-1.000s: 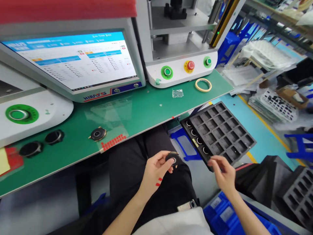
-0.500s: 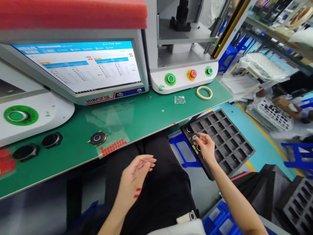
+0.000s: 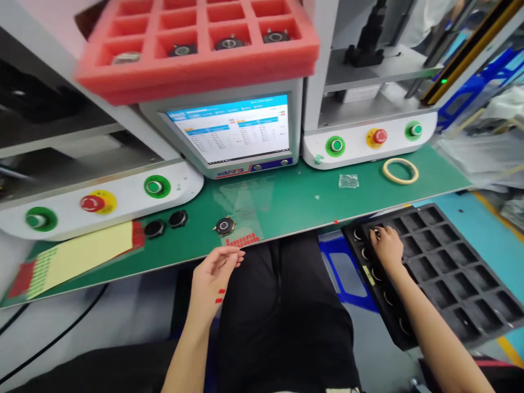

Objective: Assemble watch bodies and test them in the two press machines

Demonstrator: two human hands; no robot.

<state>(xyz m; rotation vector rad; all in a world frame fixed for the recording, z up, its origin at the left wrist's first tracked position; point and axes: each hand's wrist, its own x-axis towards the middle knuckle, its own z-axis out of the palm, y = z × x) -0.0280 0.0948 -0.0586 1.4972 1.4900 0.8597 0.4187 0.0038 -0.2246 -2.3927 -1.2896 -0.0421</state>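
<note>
My right hand (image 3: 387, 250) reaches into the left part of a black foam tray (image 3: 475, 240), its fingers pinched on a small dark watch part (image 3: 376, 231) that they mostly cover. Round parts with pale rims sit in the tray's left column. Over my lap, close to the bench edge, my left hand (image 3: 216, 270) hovers with loosely bent fingers and nothing visible in it; two red tabs stick to it near the wrist. Just beyond lies a watch body (image 3: 225, 226), back side up, beside a clear sheet with red stickers (image 3: 243, 240).
Two dark watch bodies (image 3: 166, 224) lie left on the green bench (image 3: 303, 207), near a yellow sheet (image 3: 84, 256). A tape roll (image 3: 400, 171) and small clear bag (image 3: 348, 181) lie right. Behind stand a monitor (image 3: 245, 136), red foam tray (image 3: 196, 82) and button panels (image 3: 368, 139).
The view has swung left and up, bringing in the red foam tray's compartments. My right hand has lowered the watch part into the black tray. My left hand keeps its loose pose near the bench edge.
</note>
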